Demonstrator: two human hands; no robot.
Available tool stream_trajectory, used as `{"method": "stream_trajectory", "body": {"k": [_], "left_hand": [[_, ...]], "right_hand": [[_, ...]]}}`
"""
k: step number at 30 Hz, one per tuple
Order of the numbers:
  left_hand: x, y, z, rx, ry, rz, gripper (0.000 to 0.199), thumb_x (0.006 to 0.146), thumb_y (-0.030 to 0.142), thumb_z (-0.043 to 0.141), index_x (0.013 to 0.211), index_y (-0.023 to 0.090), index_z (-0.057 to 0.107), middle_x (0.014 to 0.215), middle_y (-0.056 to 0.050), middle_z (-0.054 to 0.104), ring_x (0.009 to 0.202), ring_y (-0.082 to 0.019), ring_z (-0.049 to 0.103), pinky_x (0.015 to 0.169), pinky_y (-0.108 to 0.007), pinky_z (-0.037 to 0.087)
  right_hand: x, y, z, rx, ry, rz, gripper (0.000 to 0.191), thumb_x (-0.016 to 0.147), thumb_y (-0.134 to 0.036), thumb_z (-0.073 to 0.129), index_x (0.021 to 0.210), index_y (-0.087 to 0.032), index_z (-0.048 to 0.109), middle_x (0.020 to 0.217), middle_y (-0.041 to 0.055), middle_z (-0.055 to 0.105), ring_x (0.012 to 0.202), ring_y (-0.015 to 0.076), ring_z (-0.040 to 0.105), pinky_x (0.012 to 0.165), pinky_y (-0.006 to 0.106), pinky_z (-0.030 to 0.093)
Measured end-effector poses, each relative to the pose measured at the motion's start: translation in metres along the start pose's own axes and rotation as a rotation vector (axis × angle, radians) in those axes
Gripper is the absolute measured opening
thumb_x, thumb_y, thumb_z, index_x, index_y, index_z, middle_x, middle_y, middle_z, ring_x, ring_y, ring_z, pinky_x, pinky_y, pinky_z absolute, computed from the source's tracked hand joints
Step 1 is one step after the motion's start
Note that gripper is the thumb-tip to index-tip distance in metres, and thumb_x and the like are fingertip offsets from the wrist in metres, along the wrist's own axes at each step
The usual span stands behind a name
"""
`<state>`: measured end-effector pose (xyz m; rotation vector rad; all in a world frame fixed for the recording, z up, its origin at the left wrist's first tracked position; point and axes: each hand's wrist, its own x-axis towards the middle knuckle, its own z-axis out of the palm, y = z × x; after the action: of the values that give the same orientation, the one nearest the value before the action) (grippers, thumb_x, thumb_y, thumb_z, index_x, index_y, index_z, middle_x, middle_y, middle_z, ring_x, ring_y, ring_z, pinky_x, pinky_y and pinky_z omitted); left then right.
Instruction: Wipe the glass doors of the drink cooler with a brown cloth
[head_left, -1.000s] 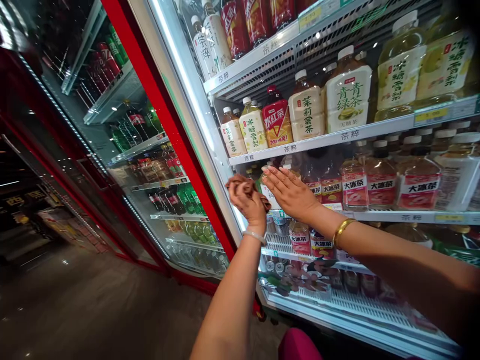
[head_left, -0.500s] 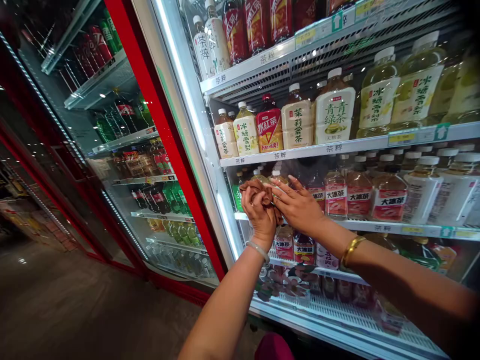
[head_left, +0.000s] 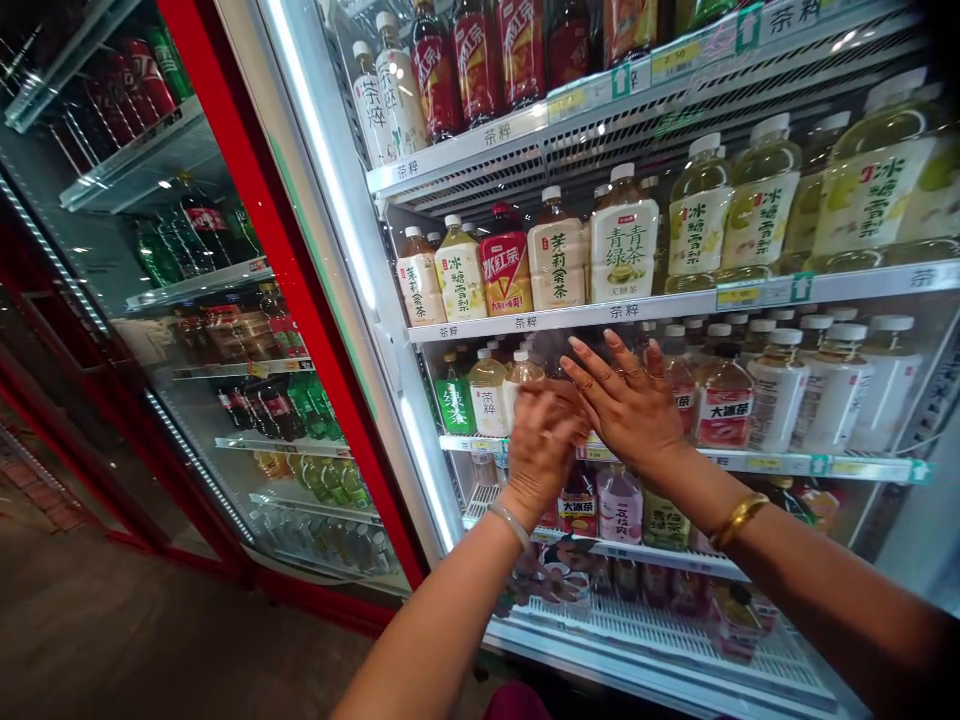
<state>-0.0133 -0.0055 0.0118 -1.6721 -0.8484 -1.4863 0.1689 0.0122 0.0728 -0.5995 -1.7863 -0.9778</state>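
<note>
My left hand (head_left: 541,445), smeared by motion, has its fingers bent around a brown cloth (head_left: 568,395); most of the cloth is hidden behind the fingers. Just to its right, my right hand (head_left: 628,400) is open and flat, fingers spread, apparently against the clear glass front of the drinks cooler. Behind the hands, bottles on the middle shelf are partly covered. A green-labelled bottle (head_left: 453,392) and a white-labelled bottle (head_left: 487,392) show left of my left hand, and a red-labelled iced tea bottle (head_left: 726,405) stands right of my right hand.
Above the hands runs a white shelf rail (head_left: 570,318) with bottles behind it. A lit door edge (head_left: 315,170) and a red frame (head_left: 300,330) stand at the left. Beyond is another cooler with cans and bottles. Brown floor (head_left: 150,620) lies lower left.
Both hands have moved rightward across the cooler front, the left one with the cloth. My right hand's fingers have spread and point more upward. The view has shifted right.
</note>
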Motion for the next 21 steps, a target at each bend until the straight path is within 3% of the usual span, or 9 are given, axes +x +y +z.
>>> {"method": "stream_trajectory", "body": {"k": [2, 4, 7, 10, 11, 14, 18, 19, 21], "left_hand": [[0.001, -0.001, 0.000, -0.053, -0.086, 0.223, 0.036, 0.086, 0.017, 0.074, 0.116, 0.035, 0.064, 0.139, -0.005, 0.061, 0.145, -0.027, 0.050, 0.117, -0.052, 0.051], [0.013, -0.012, -0.005, -0.042, -0.077, 0.296, 0.034, 0.088, 0.016, 0.072, 0.115, 0.033, 0.064, 0.138, -0.006, 0.061, 0.144, -0.027, 0.050, 0.118, -0.051, 0.051], [0.036, -0.014, -0.004, 0.050, 0.090, -0.015, 0.033, 0.092, 0.016, 0.065, 0.122, 0.029, 0.061, 0.142, -0.011, 0.056, 0.144, -0.028, 0.049, 0.121, -0.055, 0.044], [0.038, 0.022, 0.016, 0.130, 0.265, -0.340, 0.032, 0.096, 0.017, 0.059, 0.128, 0.025, 0.058, 0.147, -0.016, 0.050, 0.144, -0.028, 0.047, 0.122, -0.057, 0.040], [0.032, 0.036, 0.023, 0.142, 0.273, -0.366, 0.031, 0.097, 0.017, 0.058, 0.127, 0.024, 0.058, 0.147, -0.016, 0.050, 0.145, -0.029, 0.045, 0.122, -0.057, 0.039], [0.006, 0.057, 0.033, 0.076, 0.179, -0.210, 0.032, 0.096, 0.014, 0.058, 0.126, 0.022, 0.058, 0.146, -0.017, 0.051, 0.149, -0.030, 0.042, 0.119, -0.056, 0.045], [-0.002, 0.019, 0.014, -0.044, -0.036, 0.199, 0.044, 0.090, 0.015, 0.068, 0.127, 0.036, 0.061, 0.152, -0.005, 0.053, 0.147, -0.025, 0.047, 0.119, -0.053, 0.048], [0.004, 0.009, 0.009, -0.048, -0.029, 0.186, 0.045, 0.090, 0.016, 0.069, 0.129, 0.038, 0.061, 0.155, -0.005, 0.052, 0.147, -0.025, 0.048, 0.121, -0.054, 0.046], [0.018, 0.001, 0.006, -0.022, 0.096, -0.026, 0.043, 0.095, 0.016, 0.062, 0.134, 0.035, 0.059, 0.158, -0.009, 0.049, 0.149, -0.027, 0.044, 0.124, -0.060, 0.039]], "right_hand": [[-0.005, 0.005, -0.003, 0.026, -0.009, -0.005, 0.075, 0.101, -0.020, 0.052, 0.168, -0.029, 0.021, 0.165, 0.0003, 0.038, 0.163, 0.0188, 0.013, 0.137, 0.041, -0.012], [-0.009, 0.008, -0.005, 0.031, -0.037, -0.003, 0.076, 0.100, -0.016, 0.051, 0.168, -0.028, 0.021, 0.165, 0.0000, 0.039, 0.162, 0.0188, 0.016, 0.138, 0.042, -0.009], [-0.014, 0.007, -0.004, -0.013, -0.050, -0.021, 0.075, 0.099, -0.013, 0.053, 0.167, -0.024, 0.025, 0.167, 0.0011, 0.038, 0.163, 0.0201, 0.015, 0.138, 0.047, -0.005], [-0.015, 0.004, -0.002, -0.055, -0.050, -0.034, 0.070, 0.100, -0.014, 0.051, 0.166, -0.018, 0.028, 0.169, 0.0036, 0.035, 0.164, 0.0215, 0.009, 0.138, 0.048, -0.003], [-0.015, 0.004, -0.001, -0.058, -0.049, -0.028, 0.067, 0.101, -0.015, 0.049, 0.165, -0.016, 0.029, 0.169, 0.0039, 0.035, 0.164, 0.0213, 0.009, 0.138, 0.047, -0.003], [-0.017, 0.007, -0.001, -0.032, -0.042, -0.025, 0.062, 0.104, -0.016, 0.042, 0.165, -0.016, 0.030, 0.168, 0.0041, 0.037, 0.164, 0.0182, 0.010, 0.138, 0.044, -0.003], [-0.022, 0.014, -0.006, -0.007, -0.050, -0.060, 0.061, 0.101, -0.011, 0.042, 0.161, -0.015, 0.038, 0.166, 0.0043, 0.042, 0.163, 0.0175, 0.017, 0.138, 0.047, -0.002], [-0.024, 0.015, -0.008, -0.008, -0.058, -0.067, 0.060, 0.100, -0.010, 0.043, 0.160, -0.015, 0.040, 0.165, 0.0038, 0.043, 0.163, 0.0174, 0.018, 0.138, 0.047, -0.001], [-0.027, 0.017, -0.011, -0.005, -0.074, -0.074, 0.061, 0.098, -0.007, 0.045, 0.158, -0.017, 0.044, 0.165, 0.0028, 0.043, 0.162, 0.0170, 0.021, 0.138, 0.047, 0.000]]}}
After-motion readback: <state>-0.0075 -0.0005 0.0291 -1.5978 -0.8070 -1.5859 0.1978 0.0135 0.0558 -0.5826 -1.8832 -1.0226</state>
